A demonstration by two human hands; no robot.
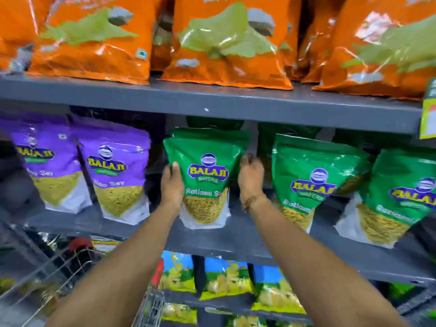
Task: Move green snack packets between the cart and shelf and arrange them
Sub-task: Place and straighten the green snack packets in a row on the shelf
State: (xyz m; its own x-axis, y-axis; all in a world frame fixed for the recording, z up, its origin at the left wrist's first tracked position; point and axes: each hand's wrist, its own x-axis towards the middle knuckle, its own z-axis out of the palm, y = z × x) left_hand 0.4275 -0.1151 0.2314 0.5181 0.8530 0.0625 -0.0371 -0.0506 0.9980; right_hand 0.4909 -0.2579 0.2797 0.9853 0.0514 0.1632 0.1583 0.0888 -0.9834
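Grey shelf (212, 234): left hand (171, 185) and right hand (251, 178) clasp green "Balaji Wafers" packet (207, 175).

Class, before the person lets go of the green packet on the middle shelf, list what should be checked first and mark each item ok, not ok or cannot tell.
1. Left hand grips the packet's left edge: ok.
2. Right hand steadies the right side: ok, though its fingertips are hidden behind the packet.
3. Green packet faces forward, label readable: ok.
4. Its base rests flat on the middle shelf: cannot tell.
5. It stands in line with the neighbouring green packet: ok.
6. Packets left in the cart: cannot tell.
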